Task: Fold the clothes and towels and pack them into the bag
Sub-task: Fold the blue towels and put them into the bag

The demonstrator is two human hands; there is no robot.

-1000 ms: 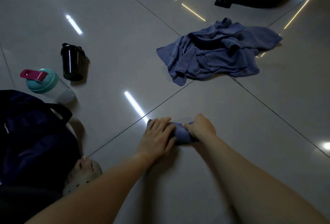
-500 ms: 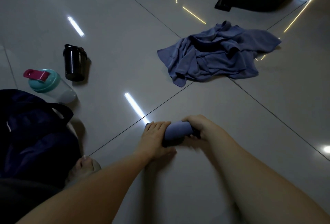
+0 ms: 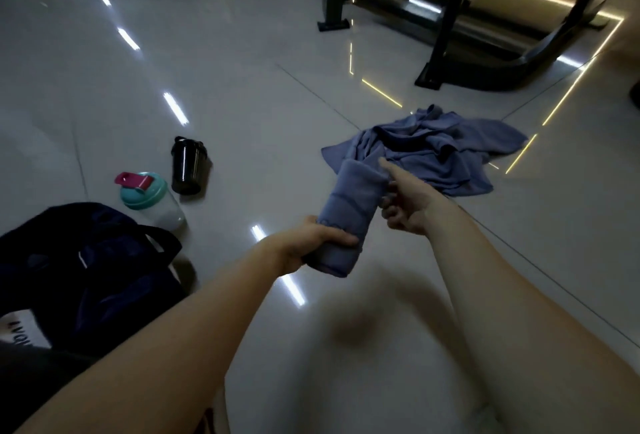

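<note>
One rolled towel (image 3: pixel 349 205) is off the floor (image 3: pixel 242 115), left hand (image 3: pixel 311 239) gripping its lower end, right hand (image 3: pixel 405 207) pinching the upper edge (bag (image 3: pixel 86 271) sits at left); the crumpled blue cloth (image 3: pixel 446 153) beyond lies unfolded, nothing visibly packed.

Left hand (image 3: pixel 313 241) gripping, right hand (image 3: pixel 407 207) forefinger extended

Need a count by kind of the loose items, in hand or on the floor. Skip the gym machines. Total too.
Blue fabric items: 2 (rolled towel gripped by left hand and right hand; crumpled cloth on the floor)
Shaker bottles: 2 (black shaker; clear shaker with teal lid)
Bags: 1 (dark bag)
Total: 5
</note>
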